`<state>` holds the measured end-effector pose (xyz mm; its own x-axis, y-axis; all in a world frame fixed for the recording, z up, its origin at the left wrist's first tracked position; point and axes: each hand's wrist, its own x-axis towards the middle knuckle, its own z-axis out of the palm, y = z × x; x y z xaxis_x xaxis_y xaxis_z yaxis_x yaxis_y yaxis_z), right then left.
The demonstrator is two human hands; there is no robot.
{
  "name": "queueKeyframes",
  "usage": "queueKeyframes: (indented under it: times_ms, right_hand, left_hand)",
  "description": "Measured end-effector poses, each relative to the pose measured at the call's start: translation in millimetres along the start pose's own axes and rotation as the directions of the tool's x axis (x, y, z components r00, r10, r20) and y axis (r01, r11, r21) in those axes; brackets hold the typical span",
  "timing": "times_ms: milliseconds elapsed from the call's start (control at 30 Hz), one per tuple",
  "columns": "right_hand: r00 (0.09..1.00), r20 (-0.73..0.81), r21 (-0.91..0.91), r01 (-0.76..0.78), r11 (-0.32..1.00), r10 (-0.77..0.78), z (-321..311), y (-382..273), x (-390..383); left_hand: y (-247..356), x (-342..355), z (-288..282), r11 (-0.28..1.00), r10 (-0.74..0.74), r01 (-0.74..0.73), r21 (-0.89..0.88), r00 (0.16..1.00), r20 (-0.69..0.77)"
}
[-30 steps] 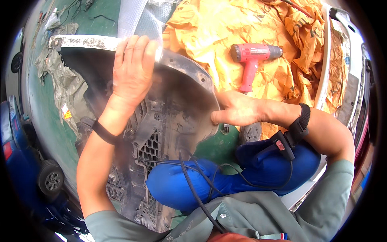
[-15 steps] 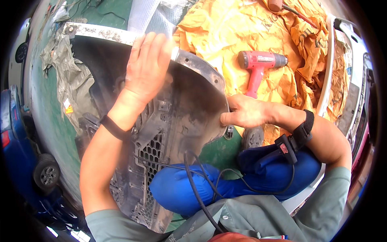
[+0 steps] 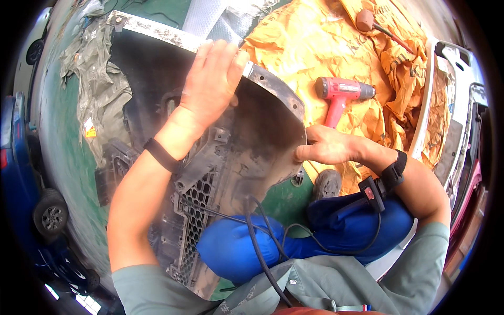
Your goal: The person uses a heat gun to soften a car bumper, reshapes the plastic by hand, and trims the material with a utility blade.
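A large dusty black plastic car panel (image 3: 147, 68), with a honeycomb grille lower down and a scuffed light strip (image 3: 152, 29) along its top edge, stands in front of me by my blue-clad knee. My left hand (image 3: 212, 79) grips that top edge, fingers folded over the strip. At the panel's right edge my right hand (image 3: 325, 147) is closed on the rim, thumb on the inner face and other fingers partly hidden. A red heat gun (image 3: 338, 94) lies just beyond my right hand on crumpled orange sheeting (image 3: 289, 47).
A mallet (image 3: 365, 21) lies at the back right. Grey plastic (image 3: 100, 94) is crumpled on the green floor (image 3: 79, 136) at left, with bubble wrap (image 3: 205, 16) at the back. A blue car (image 3: 21, 173) stands far left, a white body part (image 3: 428, 94) at right.
Both my hands and the panel have shifted rightward in view, the left hand slightly higher. The grips look unchanged. The surroundings have shifted somewhat in the picture.
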<state>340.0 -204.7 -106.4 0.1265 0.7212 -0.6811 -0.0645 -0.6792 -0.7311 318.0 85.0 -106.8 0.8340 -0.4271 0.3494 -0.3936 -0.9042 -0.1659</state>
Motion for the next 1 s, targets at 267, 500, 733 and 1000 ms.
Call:
queueKeyframes:
  times_ms: [267,500,733,1000]
  right_hand:
    - [0.998,-0.019,-0.068,-0.056,0.996,0.055,-2.1,-4.9,-3.4]
    - [0.992,0.039,-0.029,-0.123,0.992,0.124,-0.3,-4.0,-3.1]
    - [0.995,0.086,0.056,-0.052,0.997,0.047,-0.6,-12.4,-10.5]
    - [1.0,-0.015,-0.053,-0.022,0.998,0.022,1.9,-13.3,-5.7]
  left_hand:
    - [1.8,0.9,0.1,1.0,-0.009,0.009,0.014,1.0,-0.009]
    - [3.3,-2.5,-8.6,1.0,-0.031,0.031,0.006,0.998,0.053]
    - [6.2,-4.2,-2.0,0.989,-0.029,0.025,0.143,0.999,0.022]
    - [1.3,-5.8,-4.2,0.989,0.012,0.005,0.145,0.993,-0.115]
